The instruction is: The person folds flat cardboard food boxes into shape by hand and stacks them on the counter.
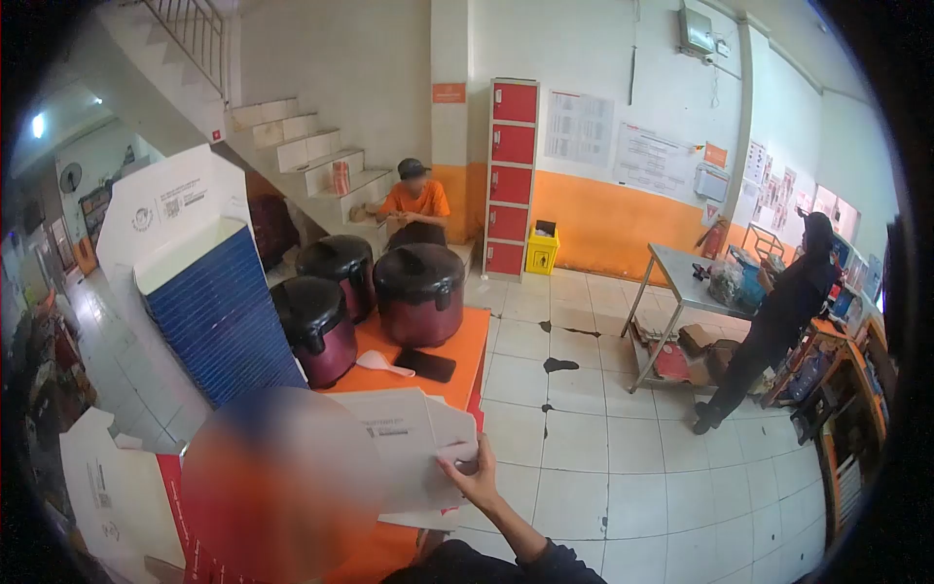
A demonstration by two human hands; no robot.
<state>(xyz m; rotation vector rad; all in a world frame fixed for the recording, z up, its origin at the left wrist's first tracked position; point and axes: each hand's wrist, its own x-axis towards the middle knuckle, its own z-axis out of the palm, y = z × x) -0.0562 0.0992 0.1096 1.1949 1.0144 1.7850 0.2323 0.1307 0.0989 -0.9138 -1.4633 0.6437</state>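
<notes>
My right hand [472, 477] reaches in from the bottom and grips the right edge of a white printed carton [394, 419], thumb on top. The carton lies over the near part of the orange table [472, 341]; a large blurred patch hides its left part. My left hand does not show. Left of the table's middle stands a tall stack of blue-edged cartons [224, 311] with a white printed flap. Another white carton piece [107, 487] is at the lower left. Beyond my right hand lie a dark phone [425, 365] and a pale rice paddle [384, 364].
Dark-lidded maroon pots [420, 297] stand on the table. A person in orange [418, 202] sits by the stairs [311, 156]. At the right, a person in dark clothes [793, 302] stands beside a metal table [691, 277]. Red lockers [511, 185] and a yellow bin [542, 248] line the wall.
</notes>
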